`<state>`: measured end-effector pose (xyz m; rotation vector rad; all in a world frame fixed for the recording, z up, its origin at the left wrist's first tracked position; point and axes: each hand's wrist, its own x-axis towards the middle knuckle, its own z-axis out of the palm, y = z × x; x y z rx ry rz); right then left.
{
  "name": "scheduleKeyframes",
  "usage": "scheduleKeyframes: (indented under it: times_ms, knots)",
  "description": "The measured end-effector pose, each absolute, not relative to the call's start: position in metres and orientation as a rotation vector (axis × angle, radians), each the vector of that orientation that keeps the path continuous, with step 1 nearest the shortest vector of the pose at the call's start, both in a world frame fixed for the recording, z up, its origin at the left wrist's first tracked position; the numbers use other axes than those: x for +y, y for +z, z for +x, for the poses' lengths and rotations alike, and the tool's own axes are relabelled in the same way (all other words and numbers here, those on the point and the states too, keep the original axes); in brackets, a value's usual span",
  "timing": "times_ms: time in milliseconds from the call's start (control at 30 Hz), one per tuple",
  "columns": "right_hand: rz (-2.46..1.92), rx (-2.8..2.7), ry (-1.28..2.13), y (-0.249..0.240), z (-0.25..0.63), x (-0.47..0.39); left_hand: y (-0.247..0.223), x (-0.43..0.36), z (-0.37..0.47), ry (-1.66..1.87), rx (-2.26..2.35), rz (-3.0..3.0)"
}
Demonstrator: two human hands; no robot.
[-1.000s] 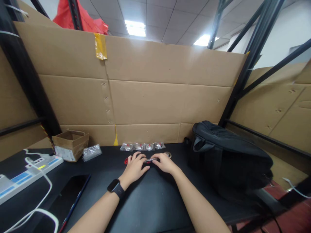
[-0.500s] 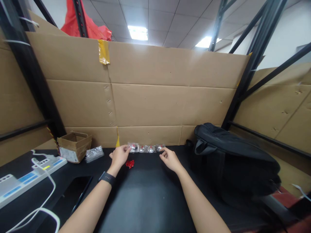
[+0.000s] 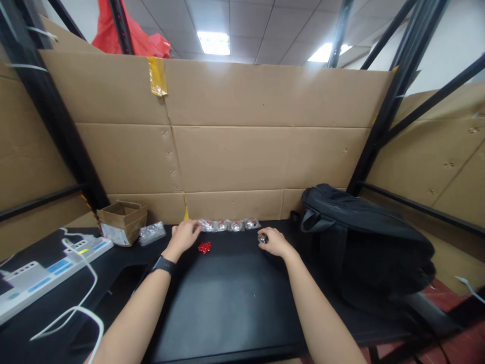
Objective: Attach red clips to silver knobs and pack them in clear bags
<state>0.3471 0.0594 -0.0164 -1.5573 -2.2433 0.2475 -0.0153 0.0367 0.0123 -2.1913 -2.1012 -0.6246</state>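
Along the foot of the cardboard wall lies a row of several small clear plastic packets (image 3: 236,226), each with a round silvery item and a bit of red inside. My left hand (image 3: 184,236), wearing a dark wristband (image 3: 164,264), rests at the row's left end, fingers bent and slightly apart, fingertips against the leftmost packet. My right hand (image 3: 276,242) is closed around a small round dark, shiny object (image 3: 262,238), just in front of the row's right end. Its kind is too small to make out. A little pile of red pieces (image 3: 204,247) lies between the hands, nearer the left.
On the left stand an open cardboard box (image 3: 123,222), a bundle of clear plastic bags (image 3: 152,233), a white power strip (image 3: 49,275) with looping cables and a dark flat device (image 3: 113,298). A black bag (image 3: 364,242) fills the right side. Cardboard (image 3: 231,156) walls the back.
My right hand has drawn back from the row's right end, slightly right and toward me, and now shows the small round object in its fingers. The left hand has barely shifted.
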Motion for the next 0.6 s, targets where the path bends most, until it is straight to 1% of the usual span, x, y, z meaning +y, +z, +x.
scheduleKeyframes:
  times_ms: [100, 267, 600]
  knots:
    - [-1.542, -2.248, 0.265, -0.022, 0.35, 0.063, 0.008, 0.022, -0.013, -0.487, -2.039, -2.478]
    - [-1.45, -2.177, 0.322, -0.027, 0.355, 0.066, -0.006, 0.0, 0.0, -0.65, -1.968, -2.317]
    - [-1.378, -2.105, 0.42, -0.025, 0.358, 0.065, -0.006, -0.003, 0.005, -0.602, -1.987, -2.338]
